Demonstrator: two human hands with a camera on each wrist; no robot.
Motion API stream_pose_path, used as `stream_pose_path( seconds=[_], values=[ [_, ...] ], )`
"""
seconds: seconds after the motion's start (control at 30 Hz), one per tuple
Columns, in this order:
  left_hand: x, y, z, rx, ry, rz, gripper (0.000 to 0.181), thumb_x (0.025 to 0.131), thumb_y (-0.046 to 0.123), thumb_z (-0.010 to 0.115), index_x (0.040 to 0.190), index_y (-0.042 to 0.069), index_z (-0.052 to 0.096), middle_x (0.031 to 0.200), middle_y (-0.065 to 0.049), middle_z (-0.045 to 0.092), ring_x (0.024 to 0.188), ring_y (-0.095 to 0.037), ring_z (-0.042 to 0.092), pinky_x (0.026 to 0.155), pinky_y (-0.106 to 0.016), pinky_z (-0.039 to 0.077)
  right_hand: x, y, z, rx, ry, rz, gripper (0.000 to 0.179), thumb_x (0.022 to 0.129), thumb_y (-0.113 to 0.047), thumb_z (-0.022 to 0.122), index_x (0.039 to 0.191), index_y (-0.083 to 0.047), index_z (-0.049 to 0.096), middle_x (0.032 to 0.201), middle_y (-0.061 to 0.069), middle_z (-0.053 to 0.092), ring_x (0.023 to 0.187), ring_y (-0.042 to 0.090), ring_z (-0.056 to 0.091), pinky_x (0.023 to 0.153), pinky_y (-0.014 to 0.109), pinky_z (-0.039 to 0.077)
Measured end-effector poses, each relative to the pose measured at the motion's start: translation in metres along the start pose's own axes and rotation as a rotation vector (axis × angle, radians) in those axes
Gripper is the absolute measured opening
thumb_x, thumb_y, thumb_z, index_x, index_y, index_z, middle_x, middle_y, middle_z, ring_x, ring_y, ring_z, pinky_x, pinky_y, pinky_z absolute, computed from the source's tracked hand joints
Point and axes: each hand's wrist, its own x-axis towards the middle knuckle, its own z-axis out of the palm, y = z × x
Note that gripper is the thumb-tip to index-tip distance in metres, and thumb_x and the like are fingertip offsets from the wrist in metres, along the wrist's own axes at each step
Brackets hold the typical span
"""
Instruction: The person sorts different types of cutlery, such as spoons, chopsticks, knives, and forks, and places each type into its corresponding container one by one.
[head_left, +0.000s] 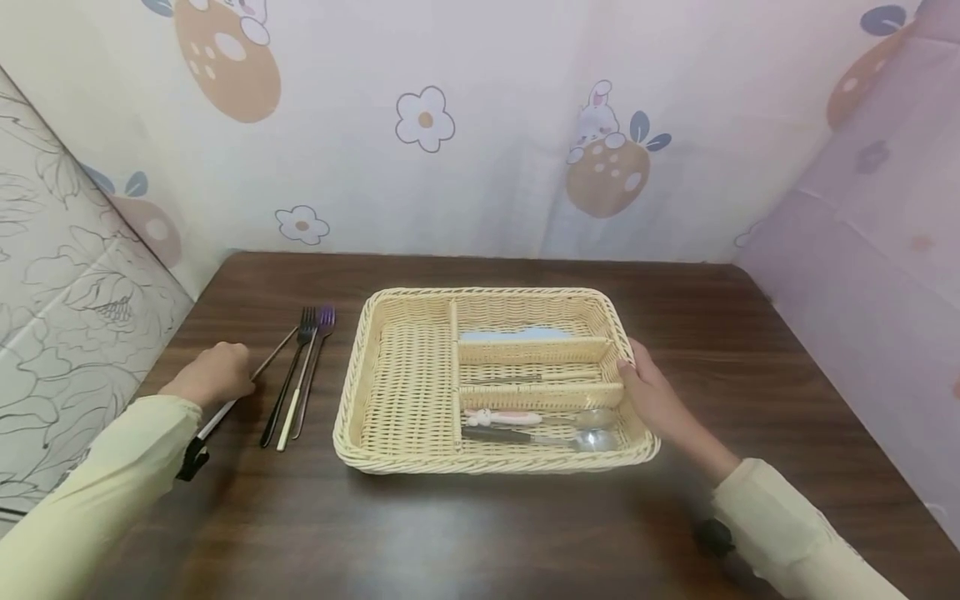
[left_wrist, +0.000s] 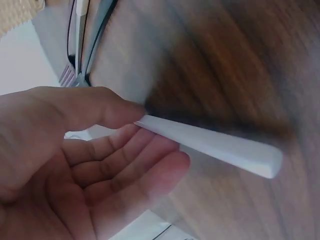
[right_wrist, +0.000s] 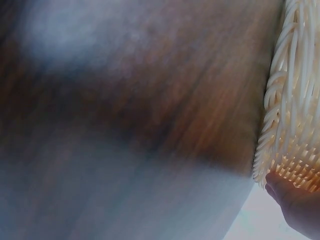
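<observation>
At the left of the table my left hand (head_left: 217,372) pinches a slim utensil with a white handle (left_wrist: 215,145) between thumb and fingers. Its thin far end points away from me, and its kind cannot be made out. Beside it lie a black fork (head_left: 285,392), a fork with a cream handle (head_left: 288,425) and a purple fork (head_left: 318,350). My right hand (head_left: 656,400) grips the right rim of a cream woven basket (head_left: 495,462), thumb over the inside of the rim. Two spoons (head_left: 596,440) lie in the basket's front right compartment.
In the middle right compartment lies a slim utensil with a pale handle (head_left: 562,377). A light blue item (head_left: 517,334) is partly hidden behind the back divider. Patterned curtains (head_left: 487,183) border the dark wooden table (head_left: 450,533) at the back and sides.
</observation>
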Motion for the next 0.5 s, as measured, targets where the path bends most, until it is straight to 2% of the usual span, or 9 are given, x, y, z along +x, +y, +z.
stream_pose_path(
  seconds=[0.1,0.23,0.37,0.5],
  values=[
    [0.000,0.002,-0.006,-0.021,0.013,-0.015,0.027,0.075,0.001,0.057,0.060,0.012,0.037,0.056,0.001,0.034,0.048,-0.014,0.033,0.046,-0.030,0.031,0.000,0.000,0.000,0.015,-0.015,0.004,0.053,0.105,-0.021,0.023,0.150,-0.004,0.002,0.138,0.036,0.029,0.116,0.047,0.046,0.088,0.049,0.047],
    [-0.001,0.013,-0.018,-0.044,0.056,-0.001,0.030,0.078,0.002,0.053,0.059,0.015,0.033,0.053,0.005,0.027,0.046,-0.011,0.025,0.044,-0.027,0.026,0.000,-0.001,-0.001,0.002,-0.018,0.004,0.053,0.105,-0.021,0.023,0.150,-0.003,0.002,0.139,0.035,0.028,0.119,0.047,0.044,0.092,0.050,0.043],
    [0.001,0.032,-0.031,-0.014,0.116,0.042,0.035,0.079,0.005,0.055,0.055,0.017,0.033,0.052,0.006,0.026,0.046,-0.011,0.027,0.043,-0.027,0.025,0.000,-0.002,-0.001,0.002,-0.019,0.003,0.053,0.105,-0.021,0.023,0.150,-0.003,0.002,0.137,0.036,0.030,0.118,0.048,0.045,0.091,0.050,0.043],
    [0.007,0.055,-0.036,0.033,0.160,0.100,0.032,0.078,0.006,0.057,0.055,0.016,0.038,0.052,0.005,0.033,0.047,-0.012,0.034,0.043,-0.029,0.027,-0.001,-0.002,-0.001,0.008,-0.014,0.012,0.053,0.105,-0.021,0.022,0.150,-0.003,0.002,0.135,0.036,0.032,0.114,0.047,0.048,0.087,0.048,0.047]
  ],
)
